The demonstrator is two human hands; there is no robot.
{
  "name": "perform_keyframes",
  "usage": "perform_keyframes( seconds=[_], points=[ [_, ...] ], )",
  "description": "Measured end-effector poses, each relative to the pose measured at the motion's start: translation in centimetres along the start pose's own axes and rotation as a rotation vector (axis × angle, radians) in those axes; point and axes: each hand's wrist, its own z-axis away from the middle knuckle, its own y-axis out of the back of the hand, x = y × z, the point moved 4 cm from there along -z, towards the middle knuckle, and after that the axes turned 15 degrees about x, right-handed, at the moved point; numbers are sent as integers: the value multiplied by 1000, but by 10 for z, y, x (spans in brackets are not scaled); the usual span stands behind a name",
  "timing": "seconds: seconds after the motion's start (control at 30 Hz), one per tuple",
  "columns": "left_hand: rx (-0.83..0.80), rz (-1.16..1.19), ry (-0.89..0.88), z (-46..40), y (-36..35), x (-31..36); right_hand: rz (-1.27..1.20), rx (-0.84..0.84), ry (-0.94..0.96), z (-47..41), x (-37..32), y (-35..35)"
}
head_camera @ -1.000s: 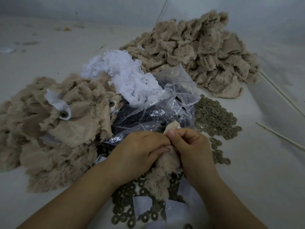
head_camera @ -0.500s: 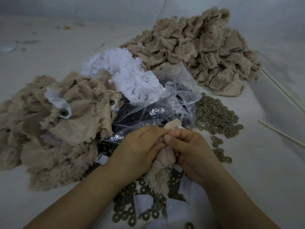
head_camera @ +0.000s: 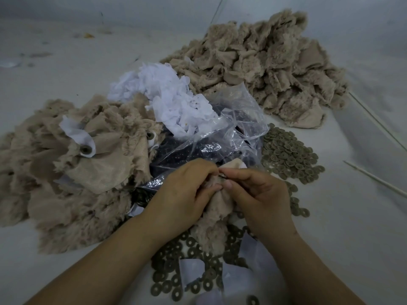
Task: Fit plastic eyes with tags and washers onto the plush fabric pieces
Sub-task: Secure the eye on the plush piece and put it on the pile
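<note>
Two hands, the left hand (head_camera: 182, 190) and right hand (head_camera: 259, 194), pinch one plush piece (head_camera: 217, 219) between curled fingertips above loose washers (head_camera: 176, 280). Two plush heaps (head_camera: 72, 172) (head_camera: 259, 64), one tag pile (head_camera: 171, 100), one clear bag of dark eyes (head_camera: 222, 139) and a second washer heap (head_camera: 288, 155) surround it. No writing is legible.

A pale grey work surface (head_camera: 330, 238) under dim, bluish light, with two thin white sticks (head_camera: 378, 179) lying at the right.
</note>
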Motion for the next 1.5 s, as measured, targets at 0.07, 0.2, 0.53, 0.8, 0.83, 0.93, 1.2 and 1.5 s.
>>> perform_keyframes(
  seconds=[0.07,0.2,0.53,0.8,0.83,0.93,1.2,1.5],
  points=[
    [13,-10,15,0,1,0,51,-1,51,1,-2,-2],
    [17,-65,-18,1,0,2,-11,31,61,1,-2,-2],
    [-6,-62,-120,3,-3,11,-29,-48,131,-5,-3,-2],
    [72,-52,-194,6,-2,13,-66,-12,148,-3,-3,-4],
    [81,-56,-209,5,-2,13,-64,-7,155,-3,-3,-4],
    [85,-66,-239,5,-4,14,-46,19,157,-2,-4,-3],
    [40,-70,-278,5,-6,13,-4,24,190,-2,-1,-3],
    [23,-83,-291,10,2,3,334,228,241,-15,-5,30]
  ],
)
